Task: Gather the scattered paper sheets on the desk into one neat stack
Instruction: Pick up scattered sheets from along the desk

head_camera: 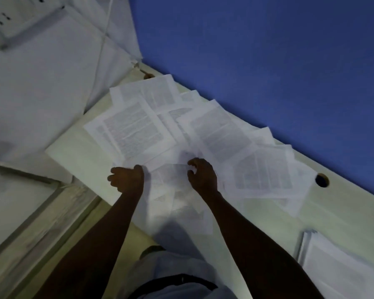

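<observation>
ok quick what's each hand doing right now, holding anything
Left hand: fingers curled on the edge of a paper sheet.
Right hand: fingers curled over the sheets; a grip cannot be told.
</observation>
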`<state>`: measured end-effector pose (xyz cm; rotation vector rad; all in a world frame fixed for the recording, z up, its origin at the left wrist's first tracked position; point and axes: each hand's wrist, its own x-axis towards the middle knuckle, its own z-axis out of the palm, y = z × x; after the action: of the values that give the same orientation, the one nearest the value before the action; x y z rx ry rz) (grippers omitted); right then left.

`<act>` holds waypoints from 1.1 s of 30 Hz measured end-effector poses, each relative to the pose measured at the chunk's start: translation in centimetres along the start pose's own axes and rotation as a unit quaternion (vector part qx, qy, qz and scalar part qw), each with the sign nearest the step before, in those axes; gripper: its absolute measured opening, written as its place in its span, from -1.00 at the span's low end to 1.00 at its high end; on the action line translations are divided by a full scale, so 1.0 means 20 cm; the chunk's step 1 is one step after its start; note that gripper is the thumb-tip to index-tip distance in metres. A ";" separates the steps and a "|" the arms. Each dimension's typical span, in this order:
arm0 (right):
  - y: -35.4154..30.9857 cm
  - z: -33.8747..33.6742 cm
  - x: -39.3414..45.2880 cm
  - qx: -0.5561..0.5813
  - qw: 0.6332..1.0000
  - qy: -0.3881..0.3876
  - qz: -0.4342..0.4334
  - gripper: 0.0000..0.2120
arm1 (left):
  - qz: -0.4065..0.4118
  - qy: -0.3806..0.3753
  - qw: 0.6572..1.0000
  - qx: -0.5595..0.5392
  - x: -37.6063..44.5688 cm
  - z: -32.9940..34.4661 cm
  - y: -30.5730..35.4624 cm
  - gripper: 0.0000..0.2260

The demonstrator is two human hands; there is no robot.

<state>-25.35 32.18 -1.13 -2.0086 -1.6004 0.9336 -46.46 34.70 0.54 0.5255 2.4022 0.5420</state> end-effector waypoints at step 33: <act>-0.06 -0.15 -0.01 0.315 0.893 -0.279 0.158 -0.56 | -0.006 -0.343 0.899 -0.272 0.09 -0.23 -0.10 -0.44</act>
<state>-24.13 32.62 1.86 -1.6143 -0.9811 1.9960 -51.09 32.74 2.00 0.3651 1.4957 0.8238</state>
